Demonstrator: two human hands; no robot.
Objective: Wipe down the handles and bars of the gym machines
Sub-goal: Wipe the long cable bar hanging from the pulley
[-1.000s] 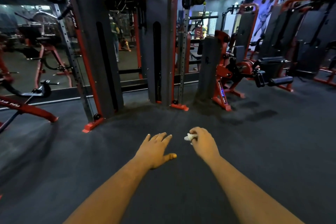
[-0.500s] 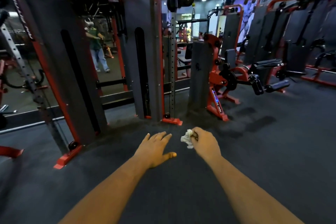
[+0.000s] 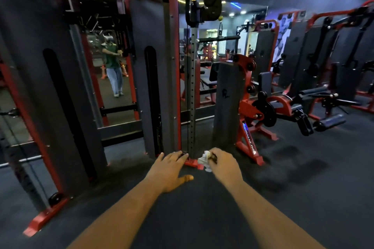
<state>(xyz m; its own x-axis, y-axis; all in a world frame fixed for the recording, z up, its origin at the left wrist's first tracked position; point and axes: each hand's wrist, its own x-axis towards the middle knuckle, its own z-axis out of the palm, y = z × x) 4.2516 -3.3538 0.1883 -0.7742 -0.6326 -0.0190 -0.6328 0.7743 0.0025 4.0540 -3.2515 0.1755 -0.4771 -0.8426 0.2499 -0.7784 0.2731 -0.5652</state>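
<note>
Both my arms reach forward over the dark floor. My right hand (image 3: 222,164) grips a crumpled white cloth (image 3: 204,159), which sticks out on its left side. My left hand (image 3: 172,170) is spread flat, fingers straight, holding nothing. Straight ahead stands a red-framed cable machine with a perforated grey upright bar (image 3: 192,87) and a black pulley carriage (image 3: 195,13) high on it. A black horizontal bar handle (image 3: 219,39) juts right from the upright. Neither hand touches the machine.
A second tall weight-stack tower (image 3: 50,91) stands at the left. A red leg machine with padded rollers (image 3: 329,122) sits at the right, with more machines behind it. A wall mirror (image 3: 113,70) reflects a person. Dark rubber floor (image 3: 303,198) spreads to the right.
The view has moved closer to the cable machine, which now looms larger and more central. Both hands kept their pose, the right still holding the cloth.
</note>
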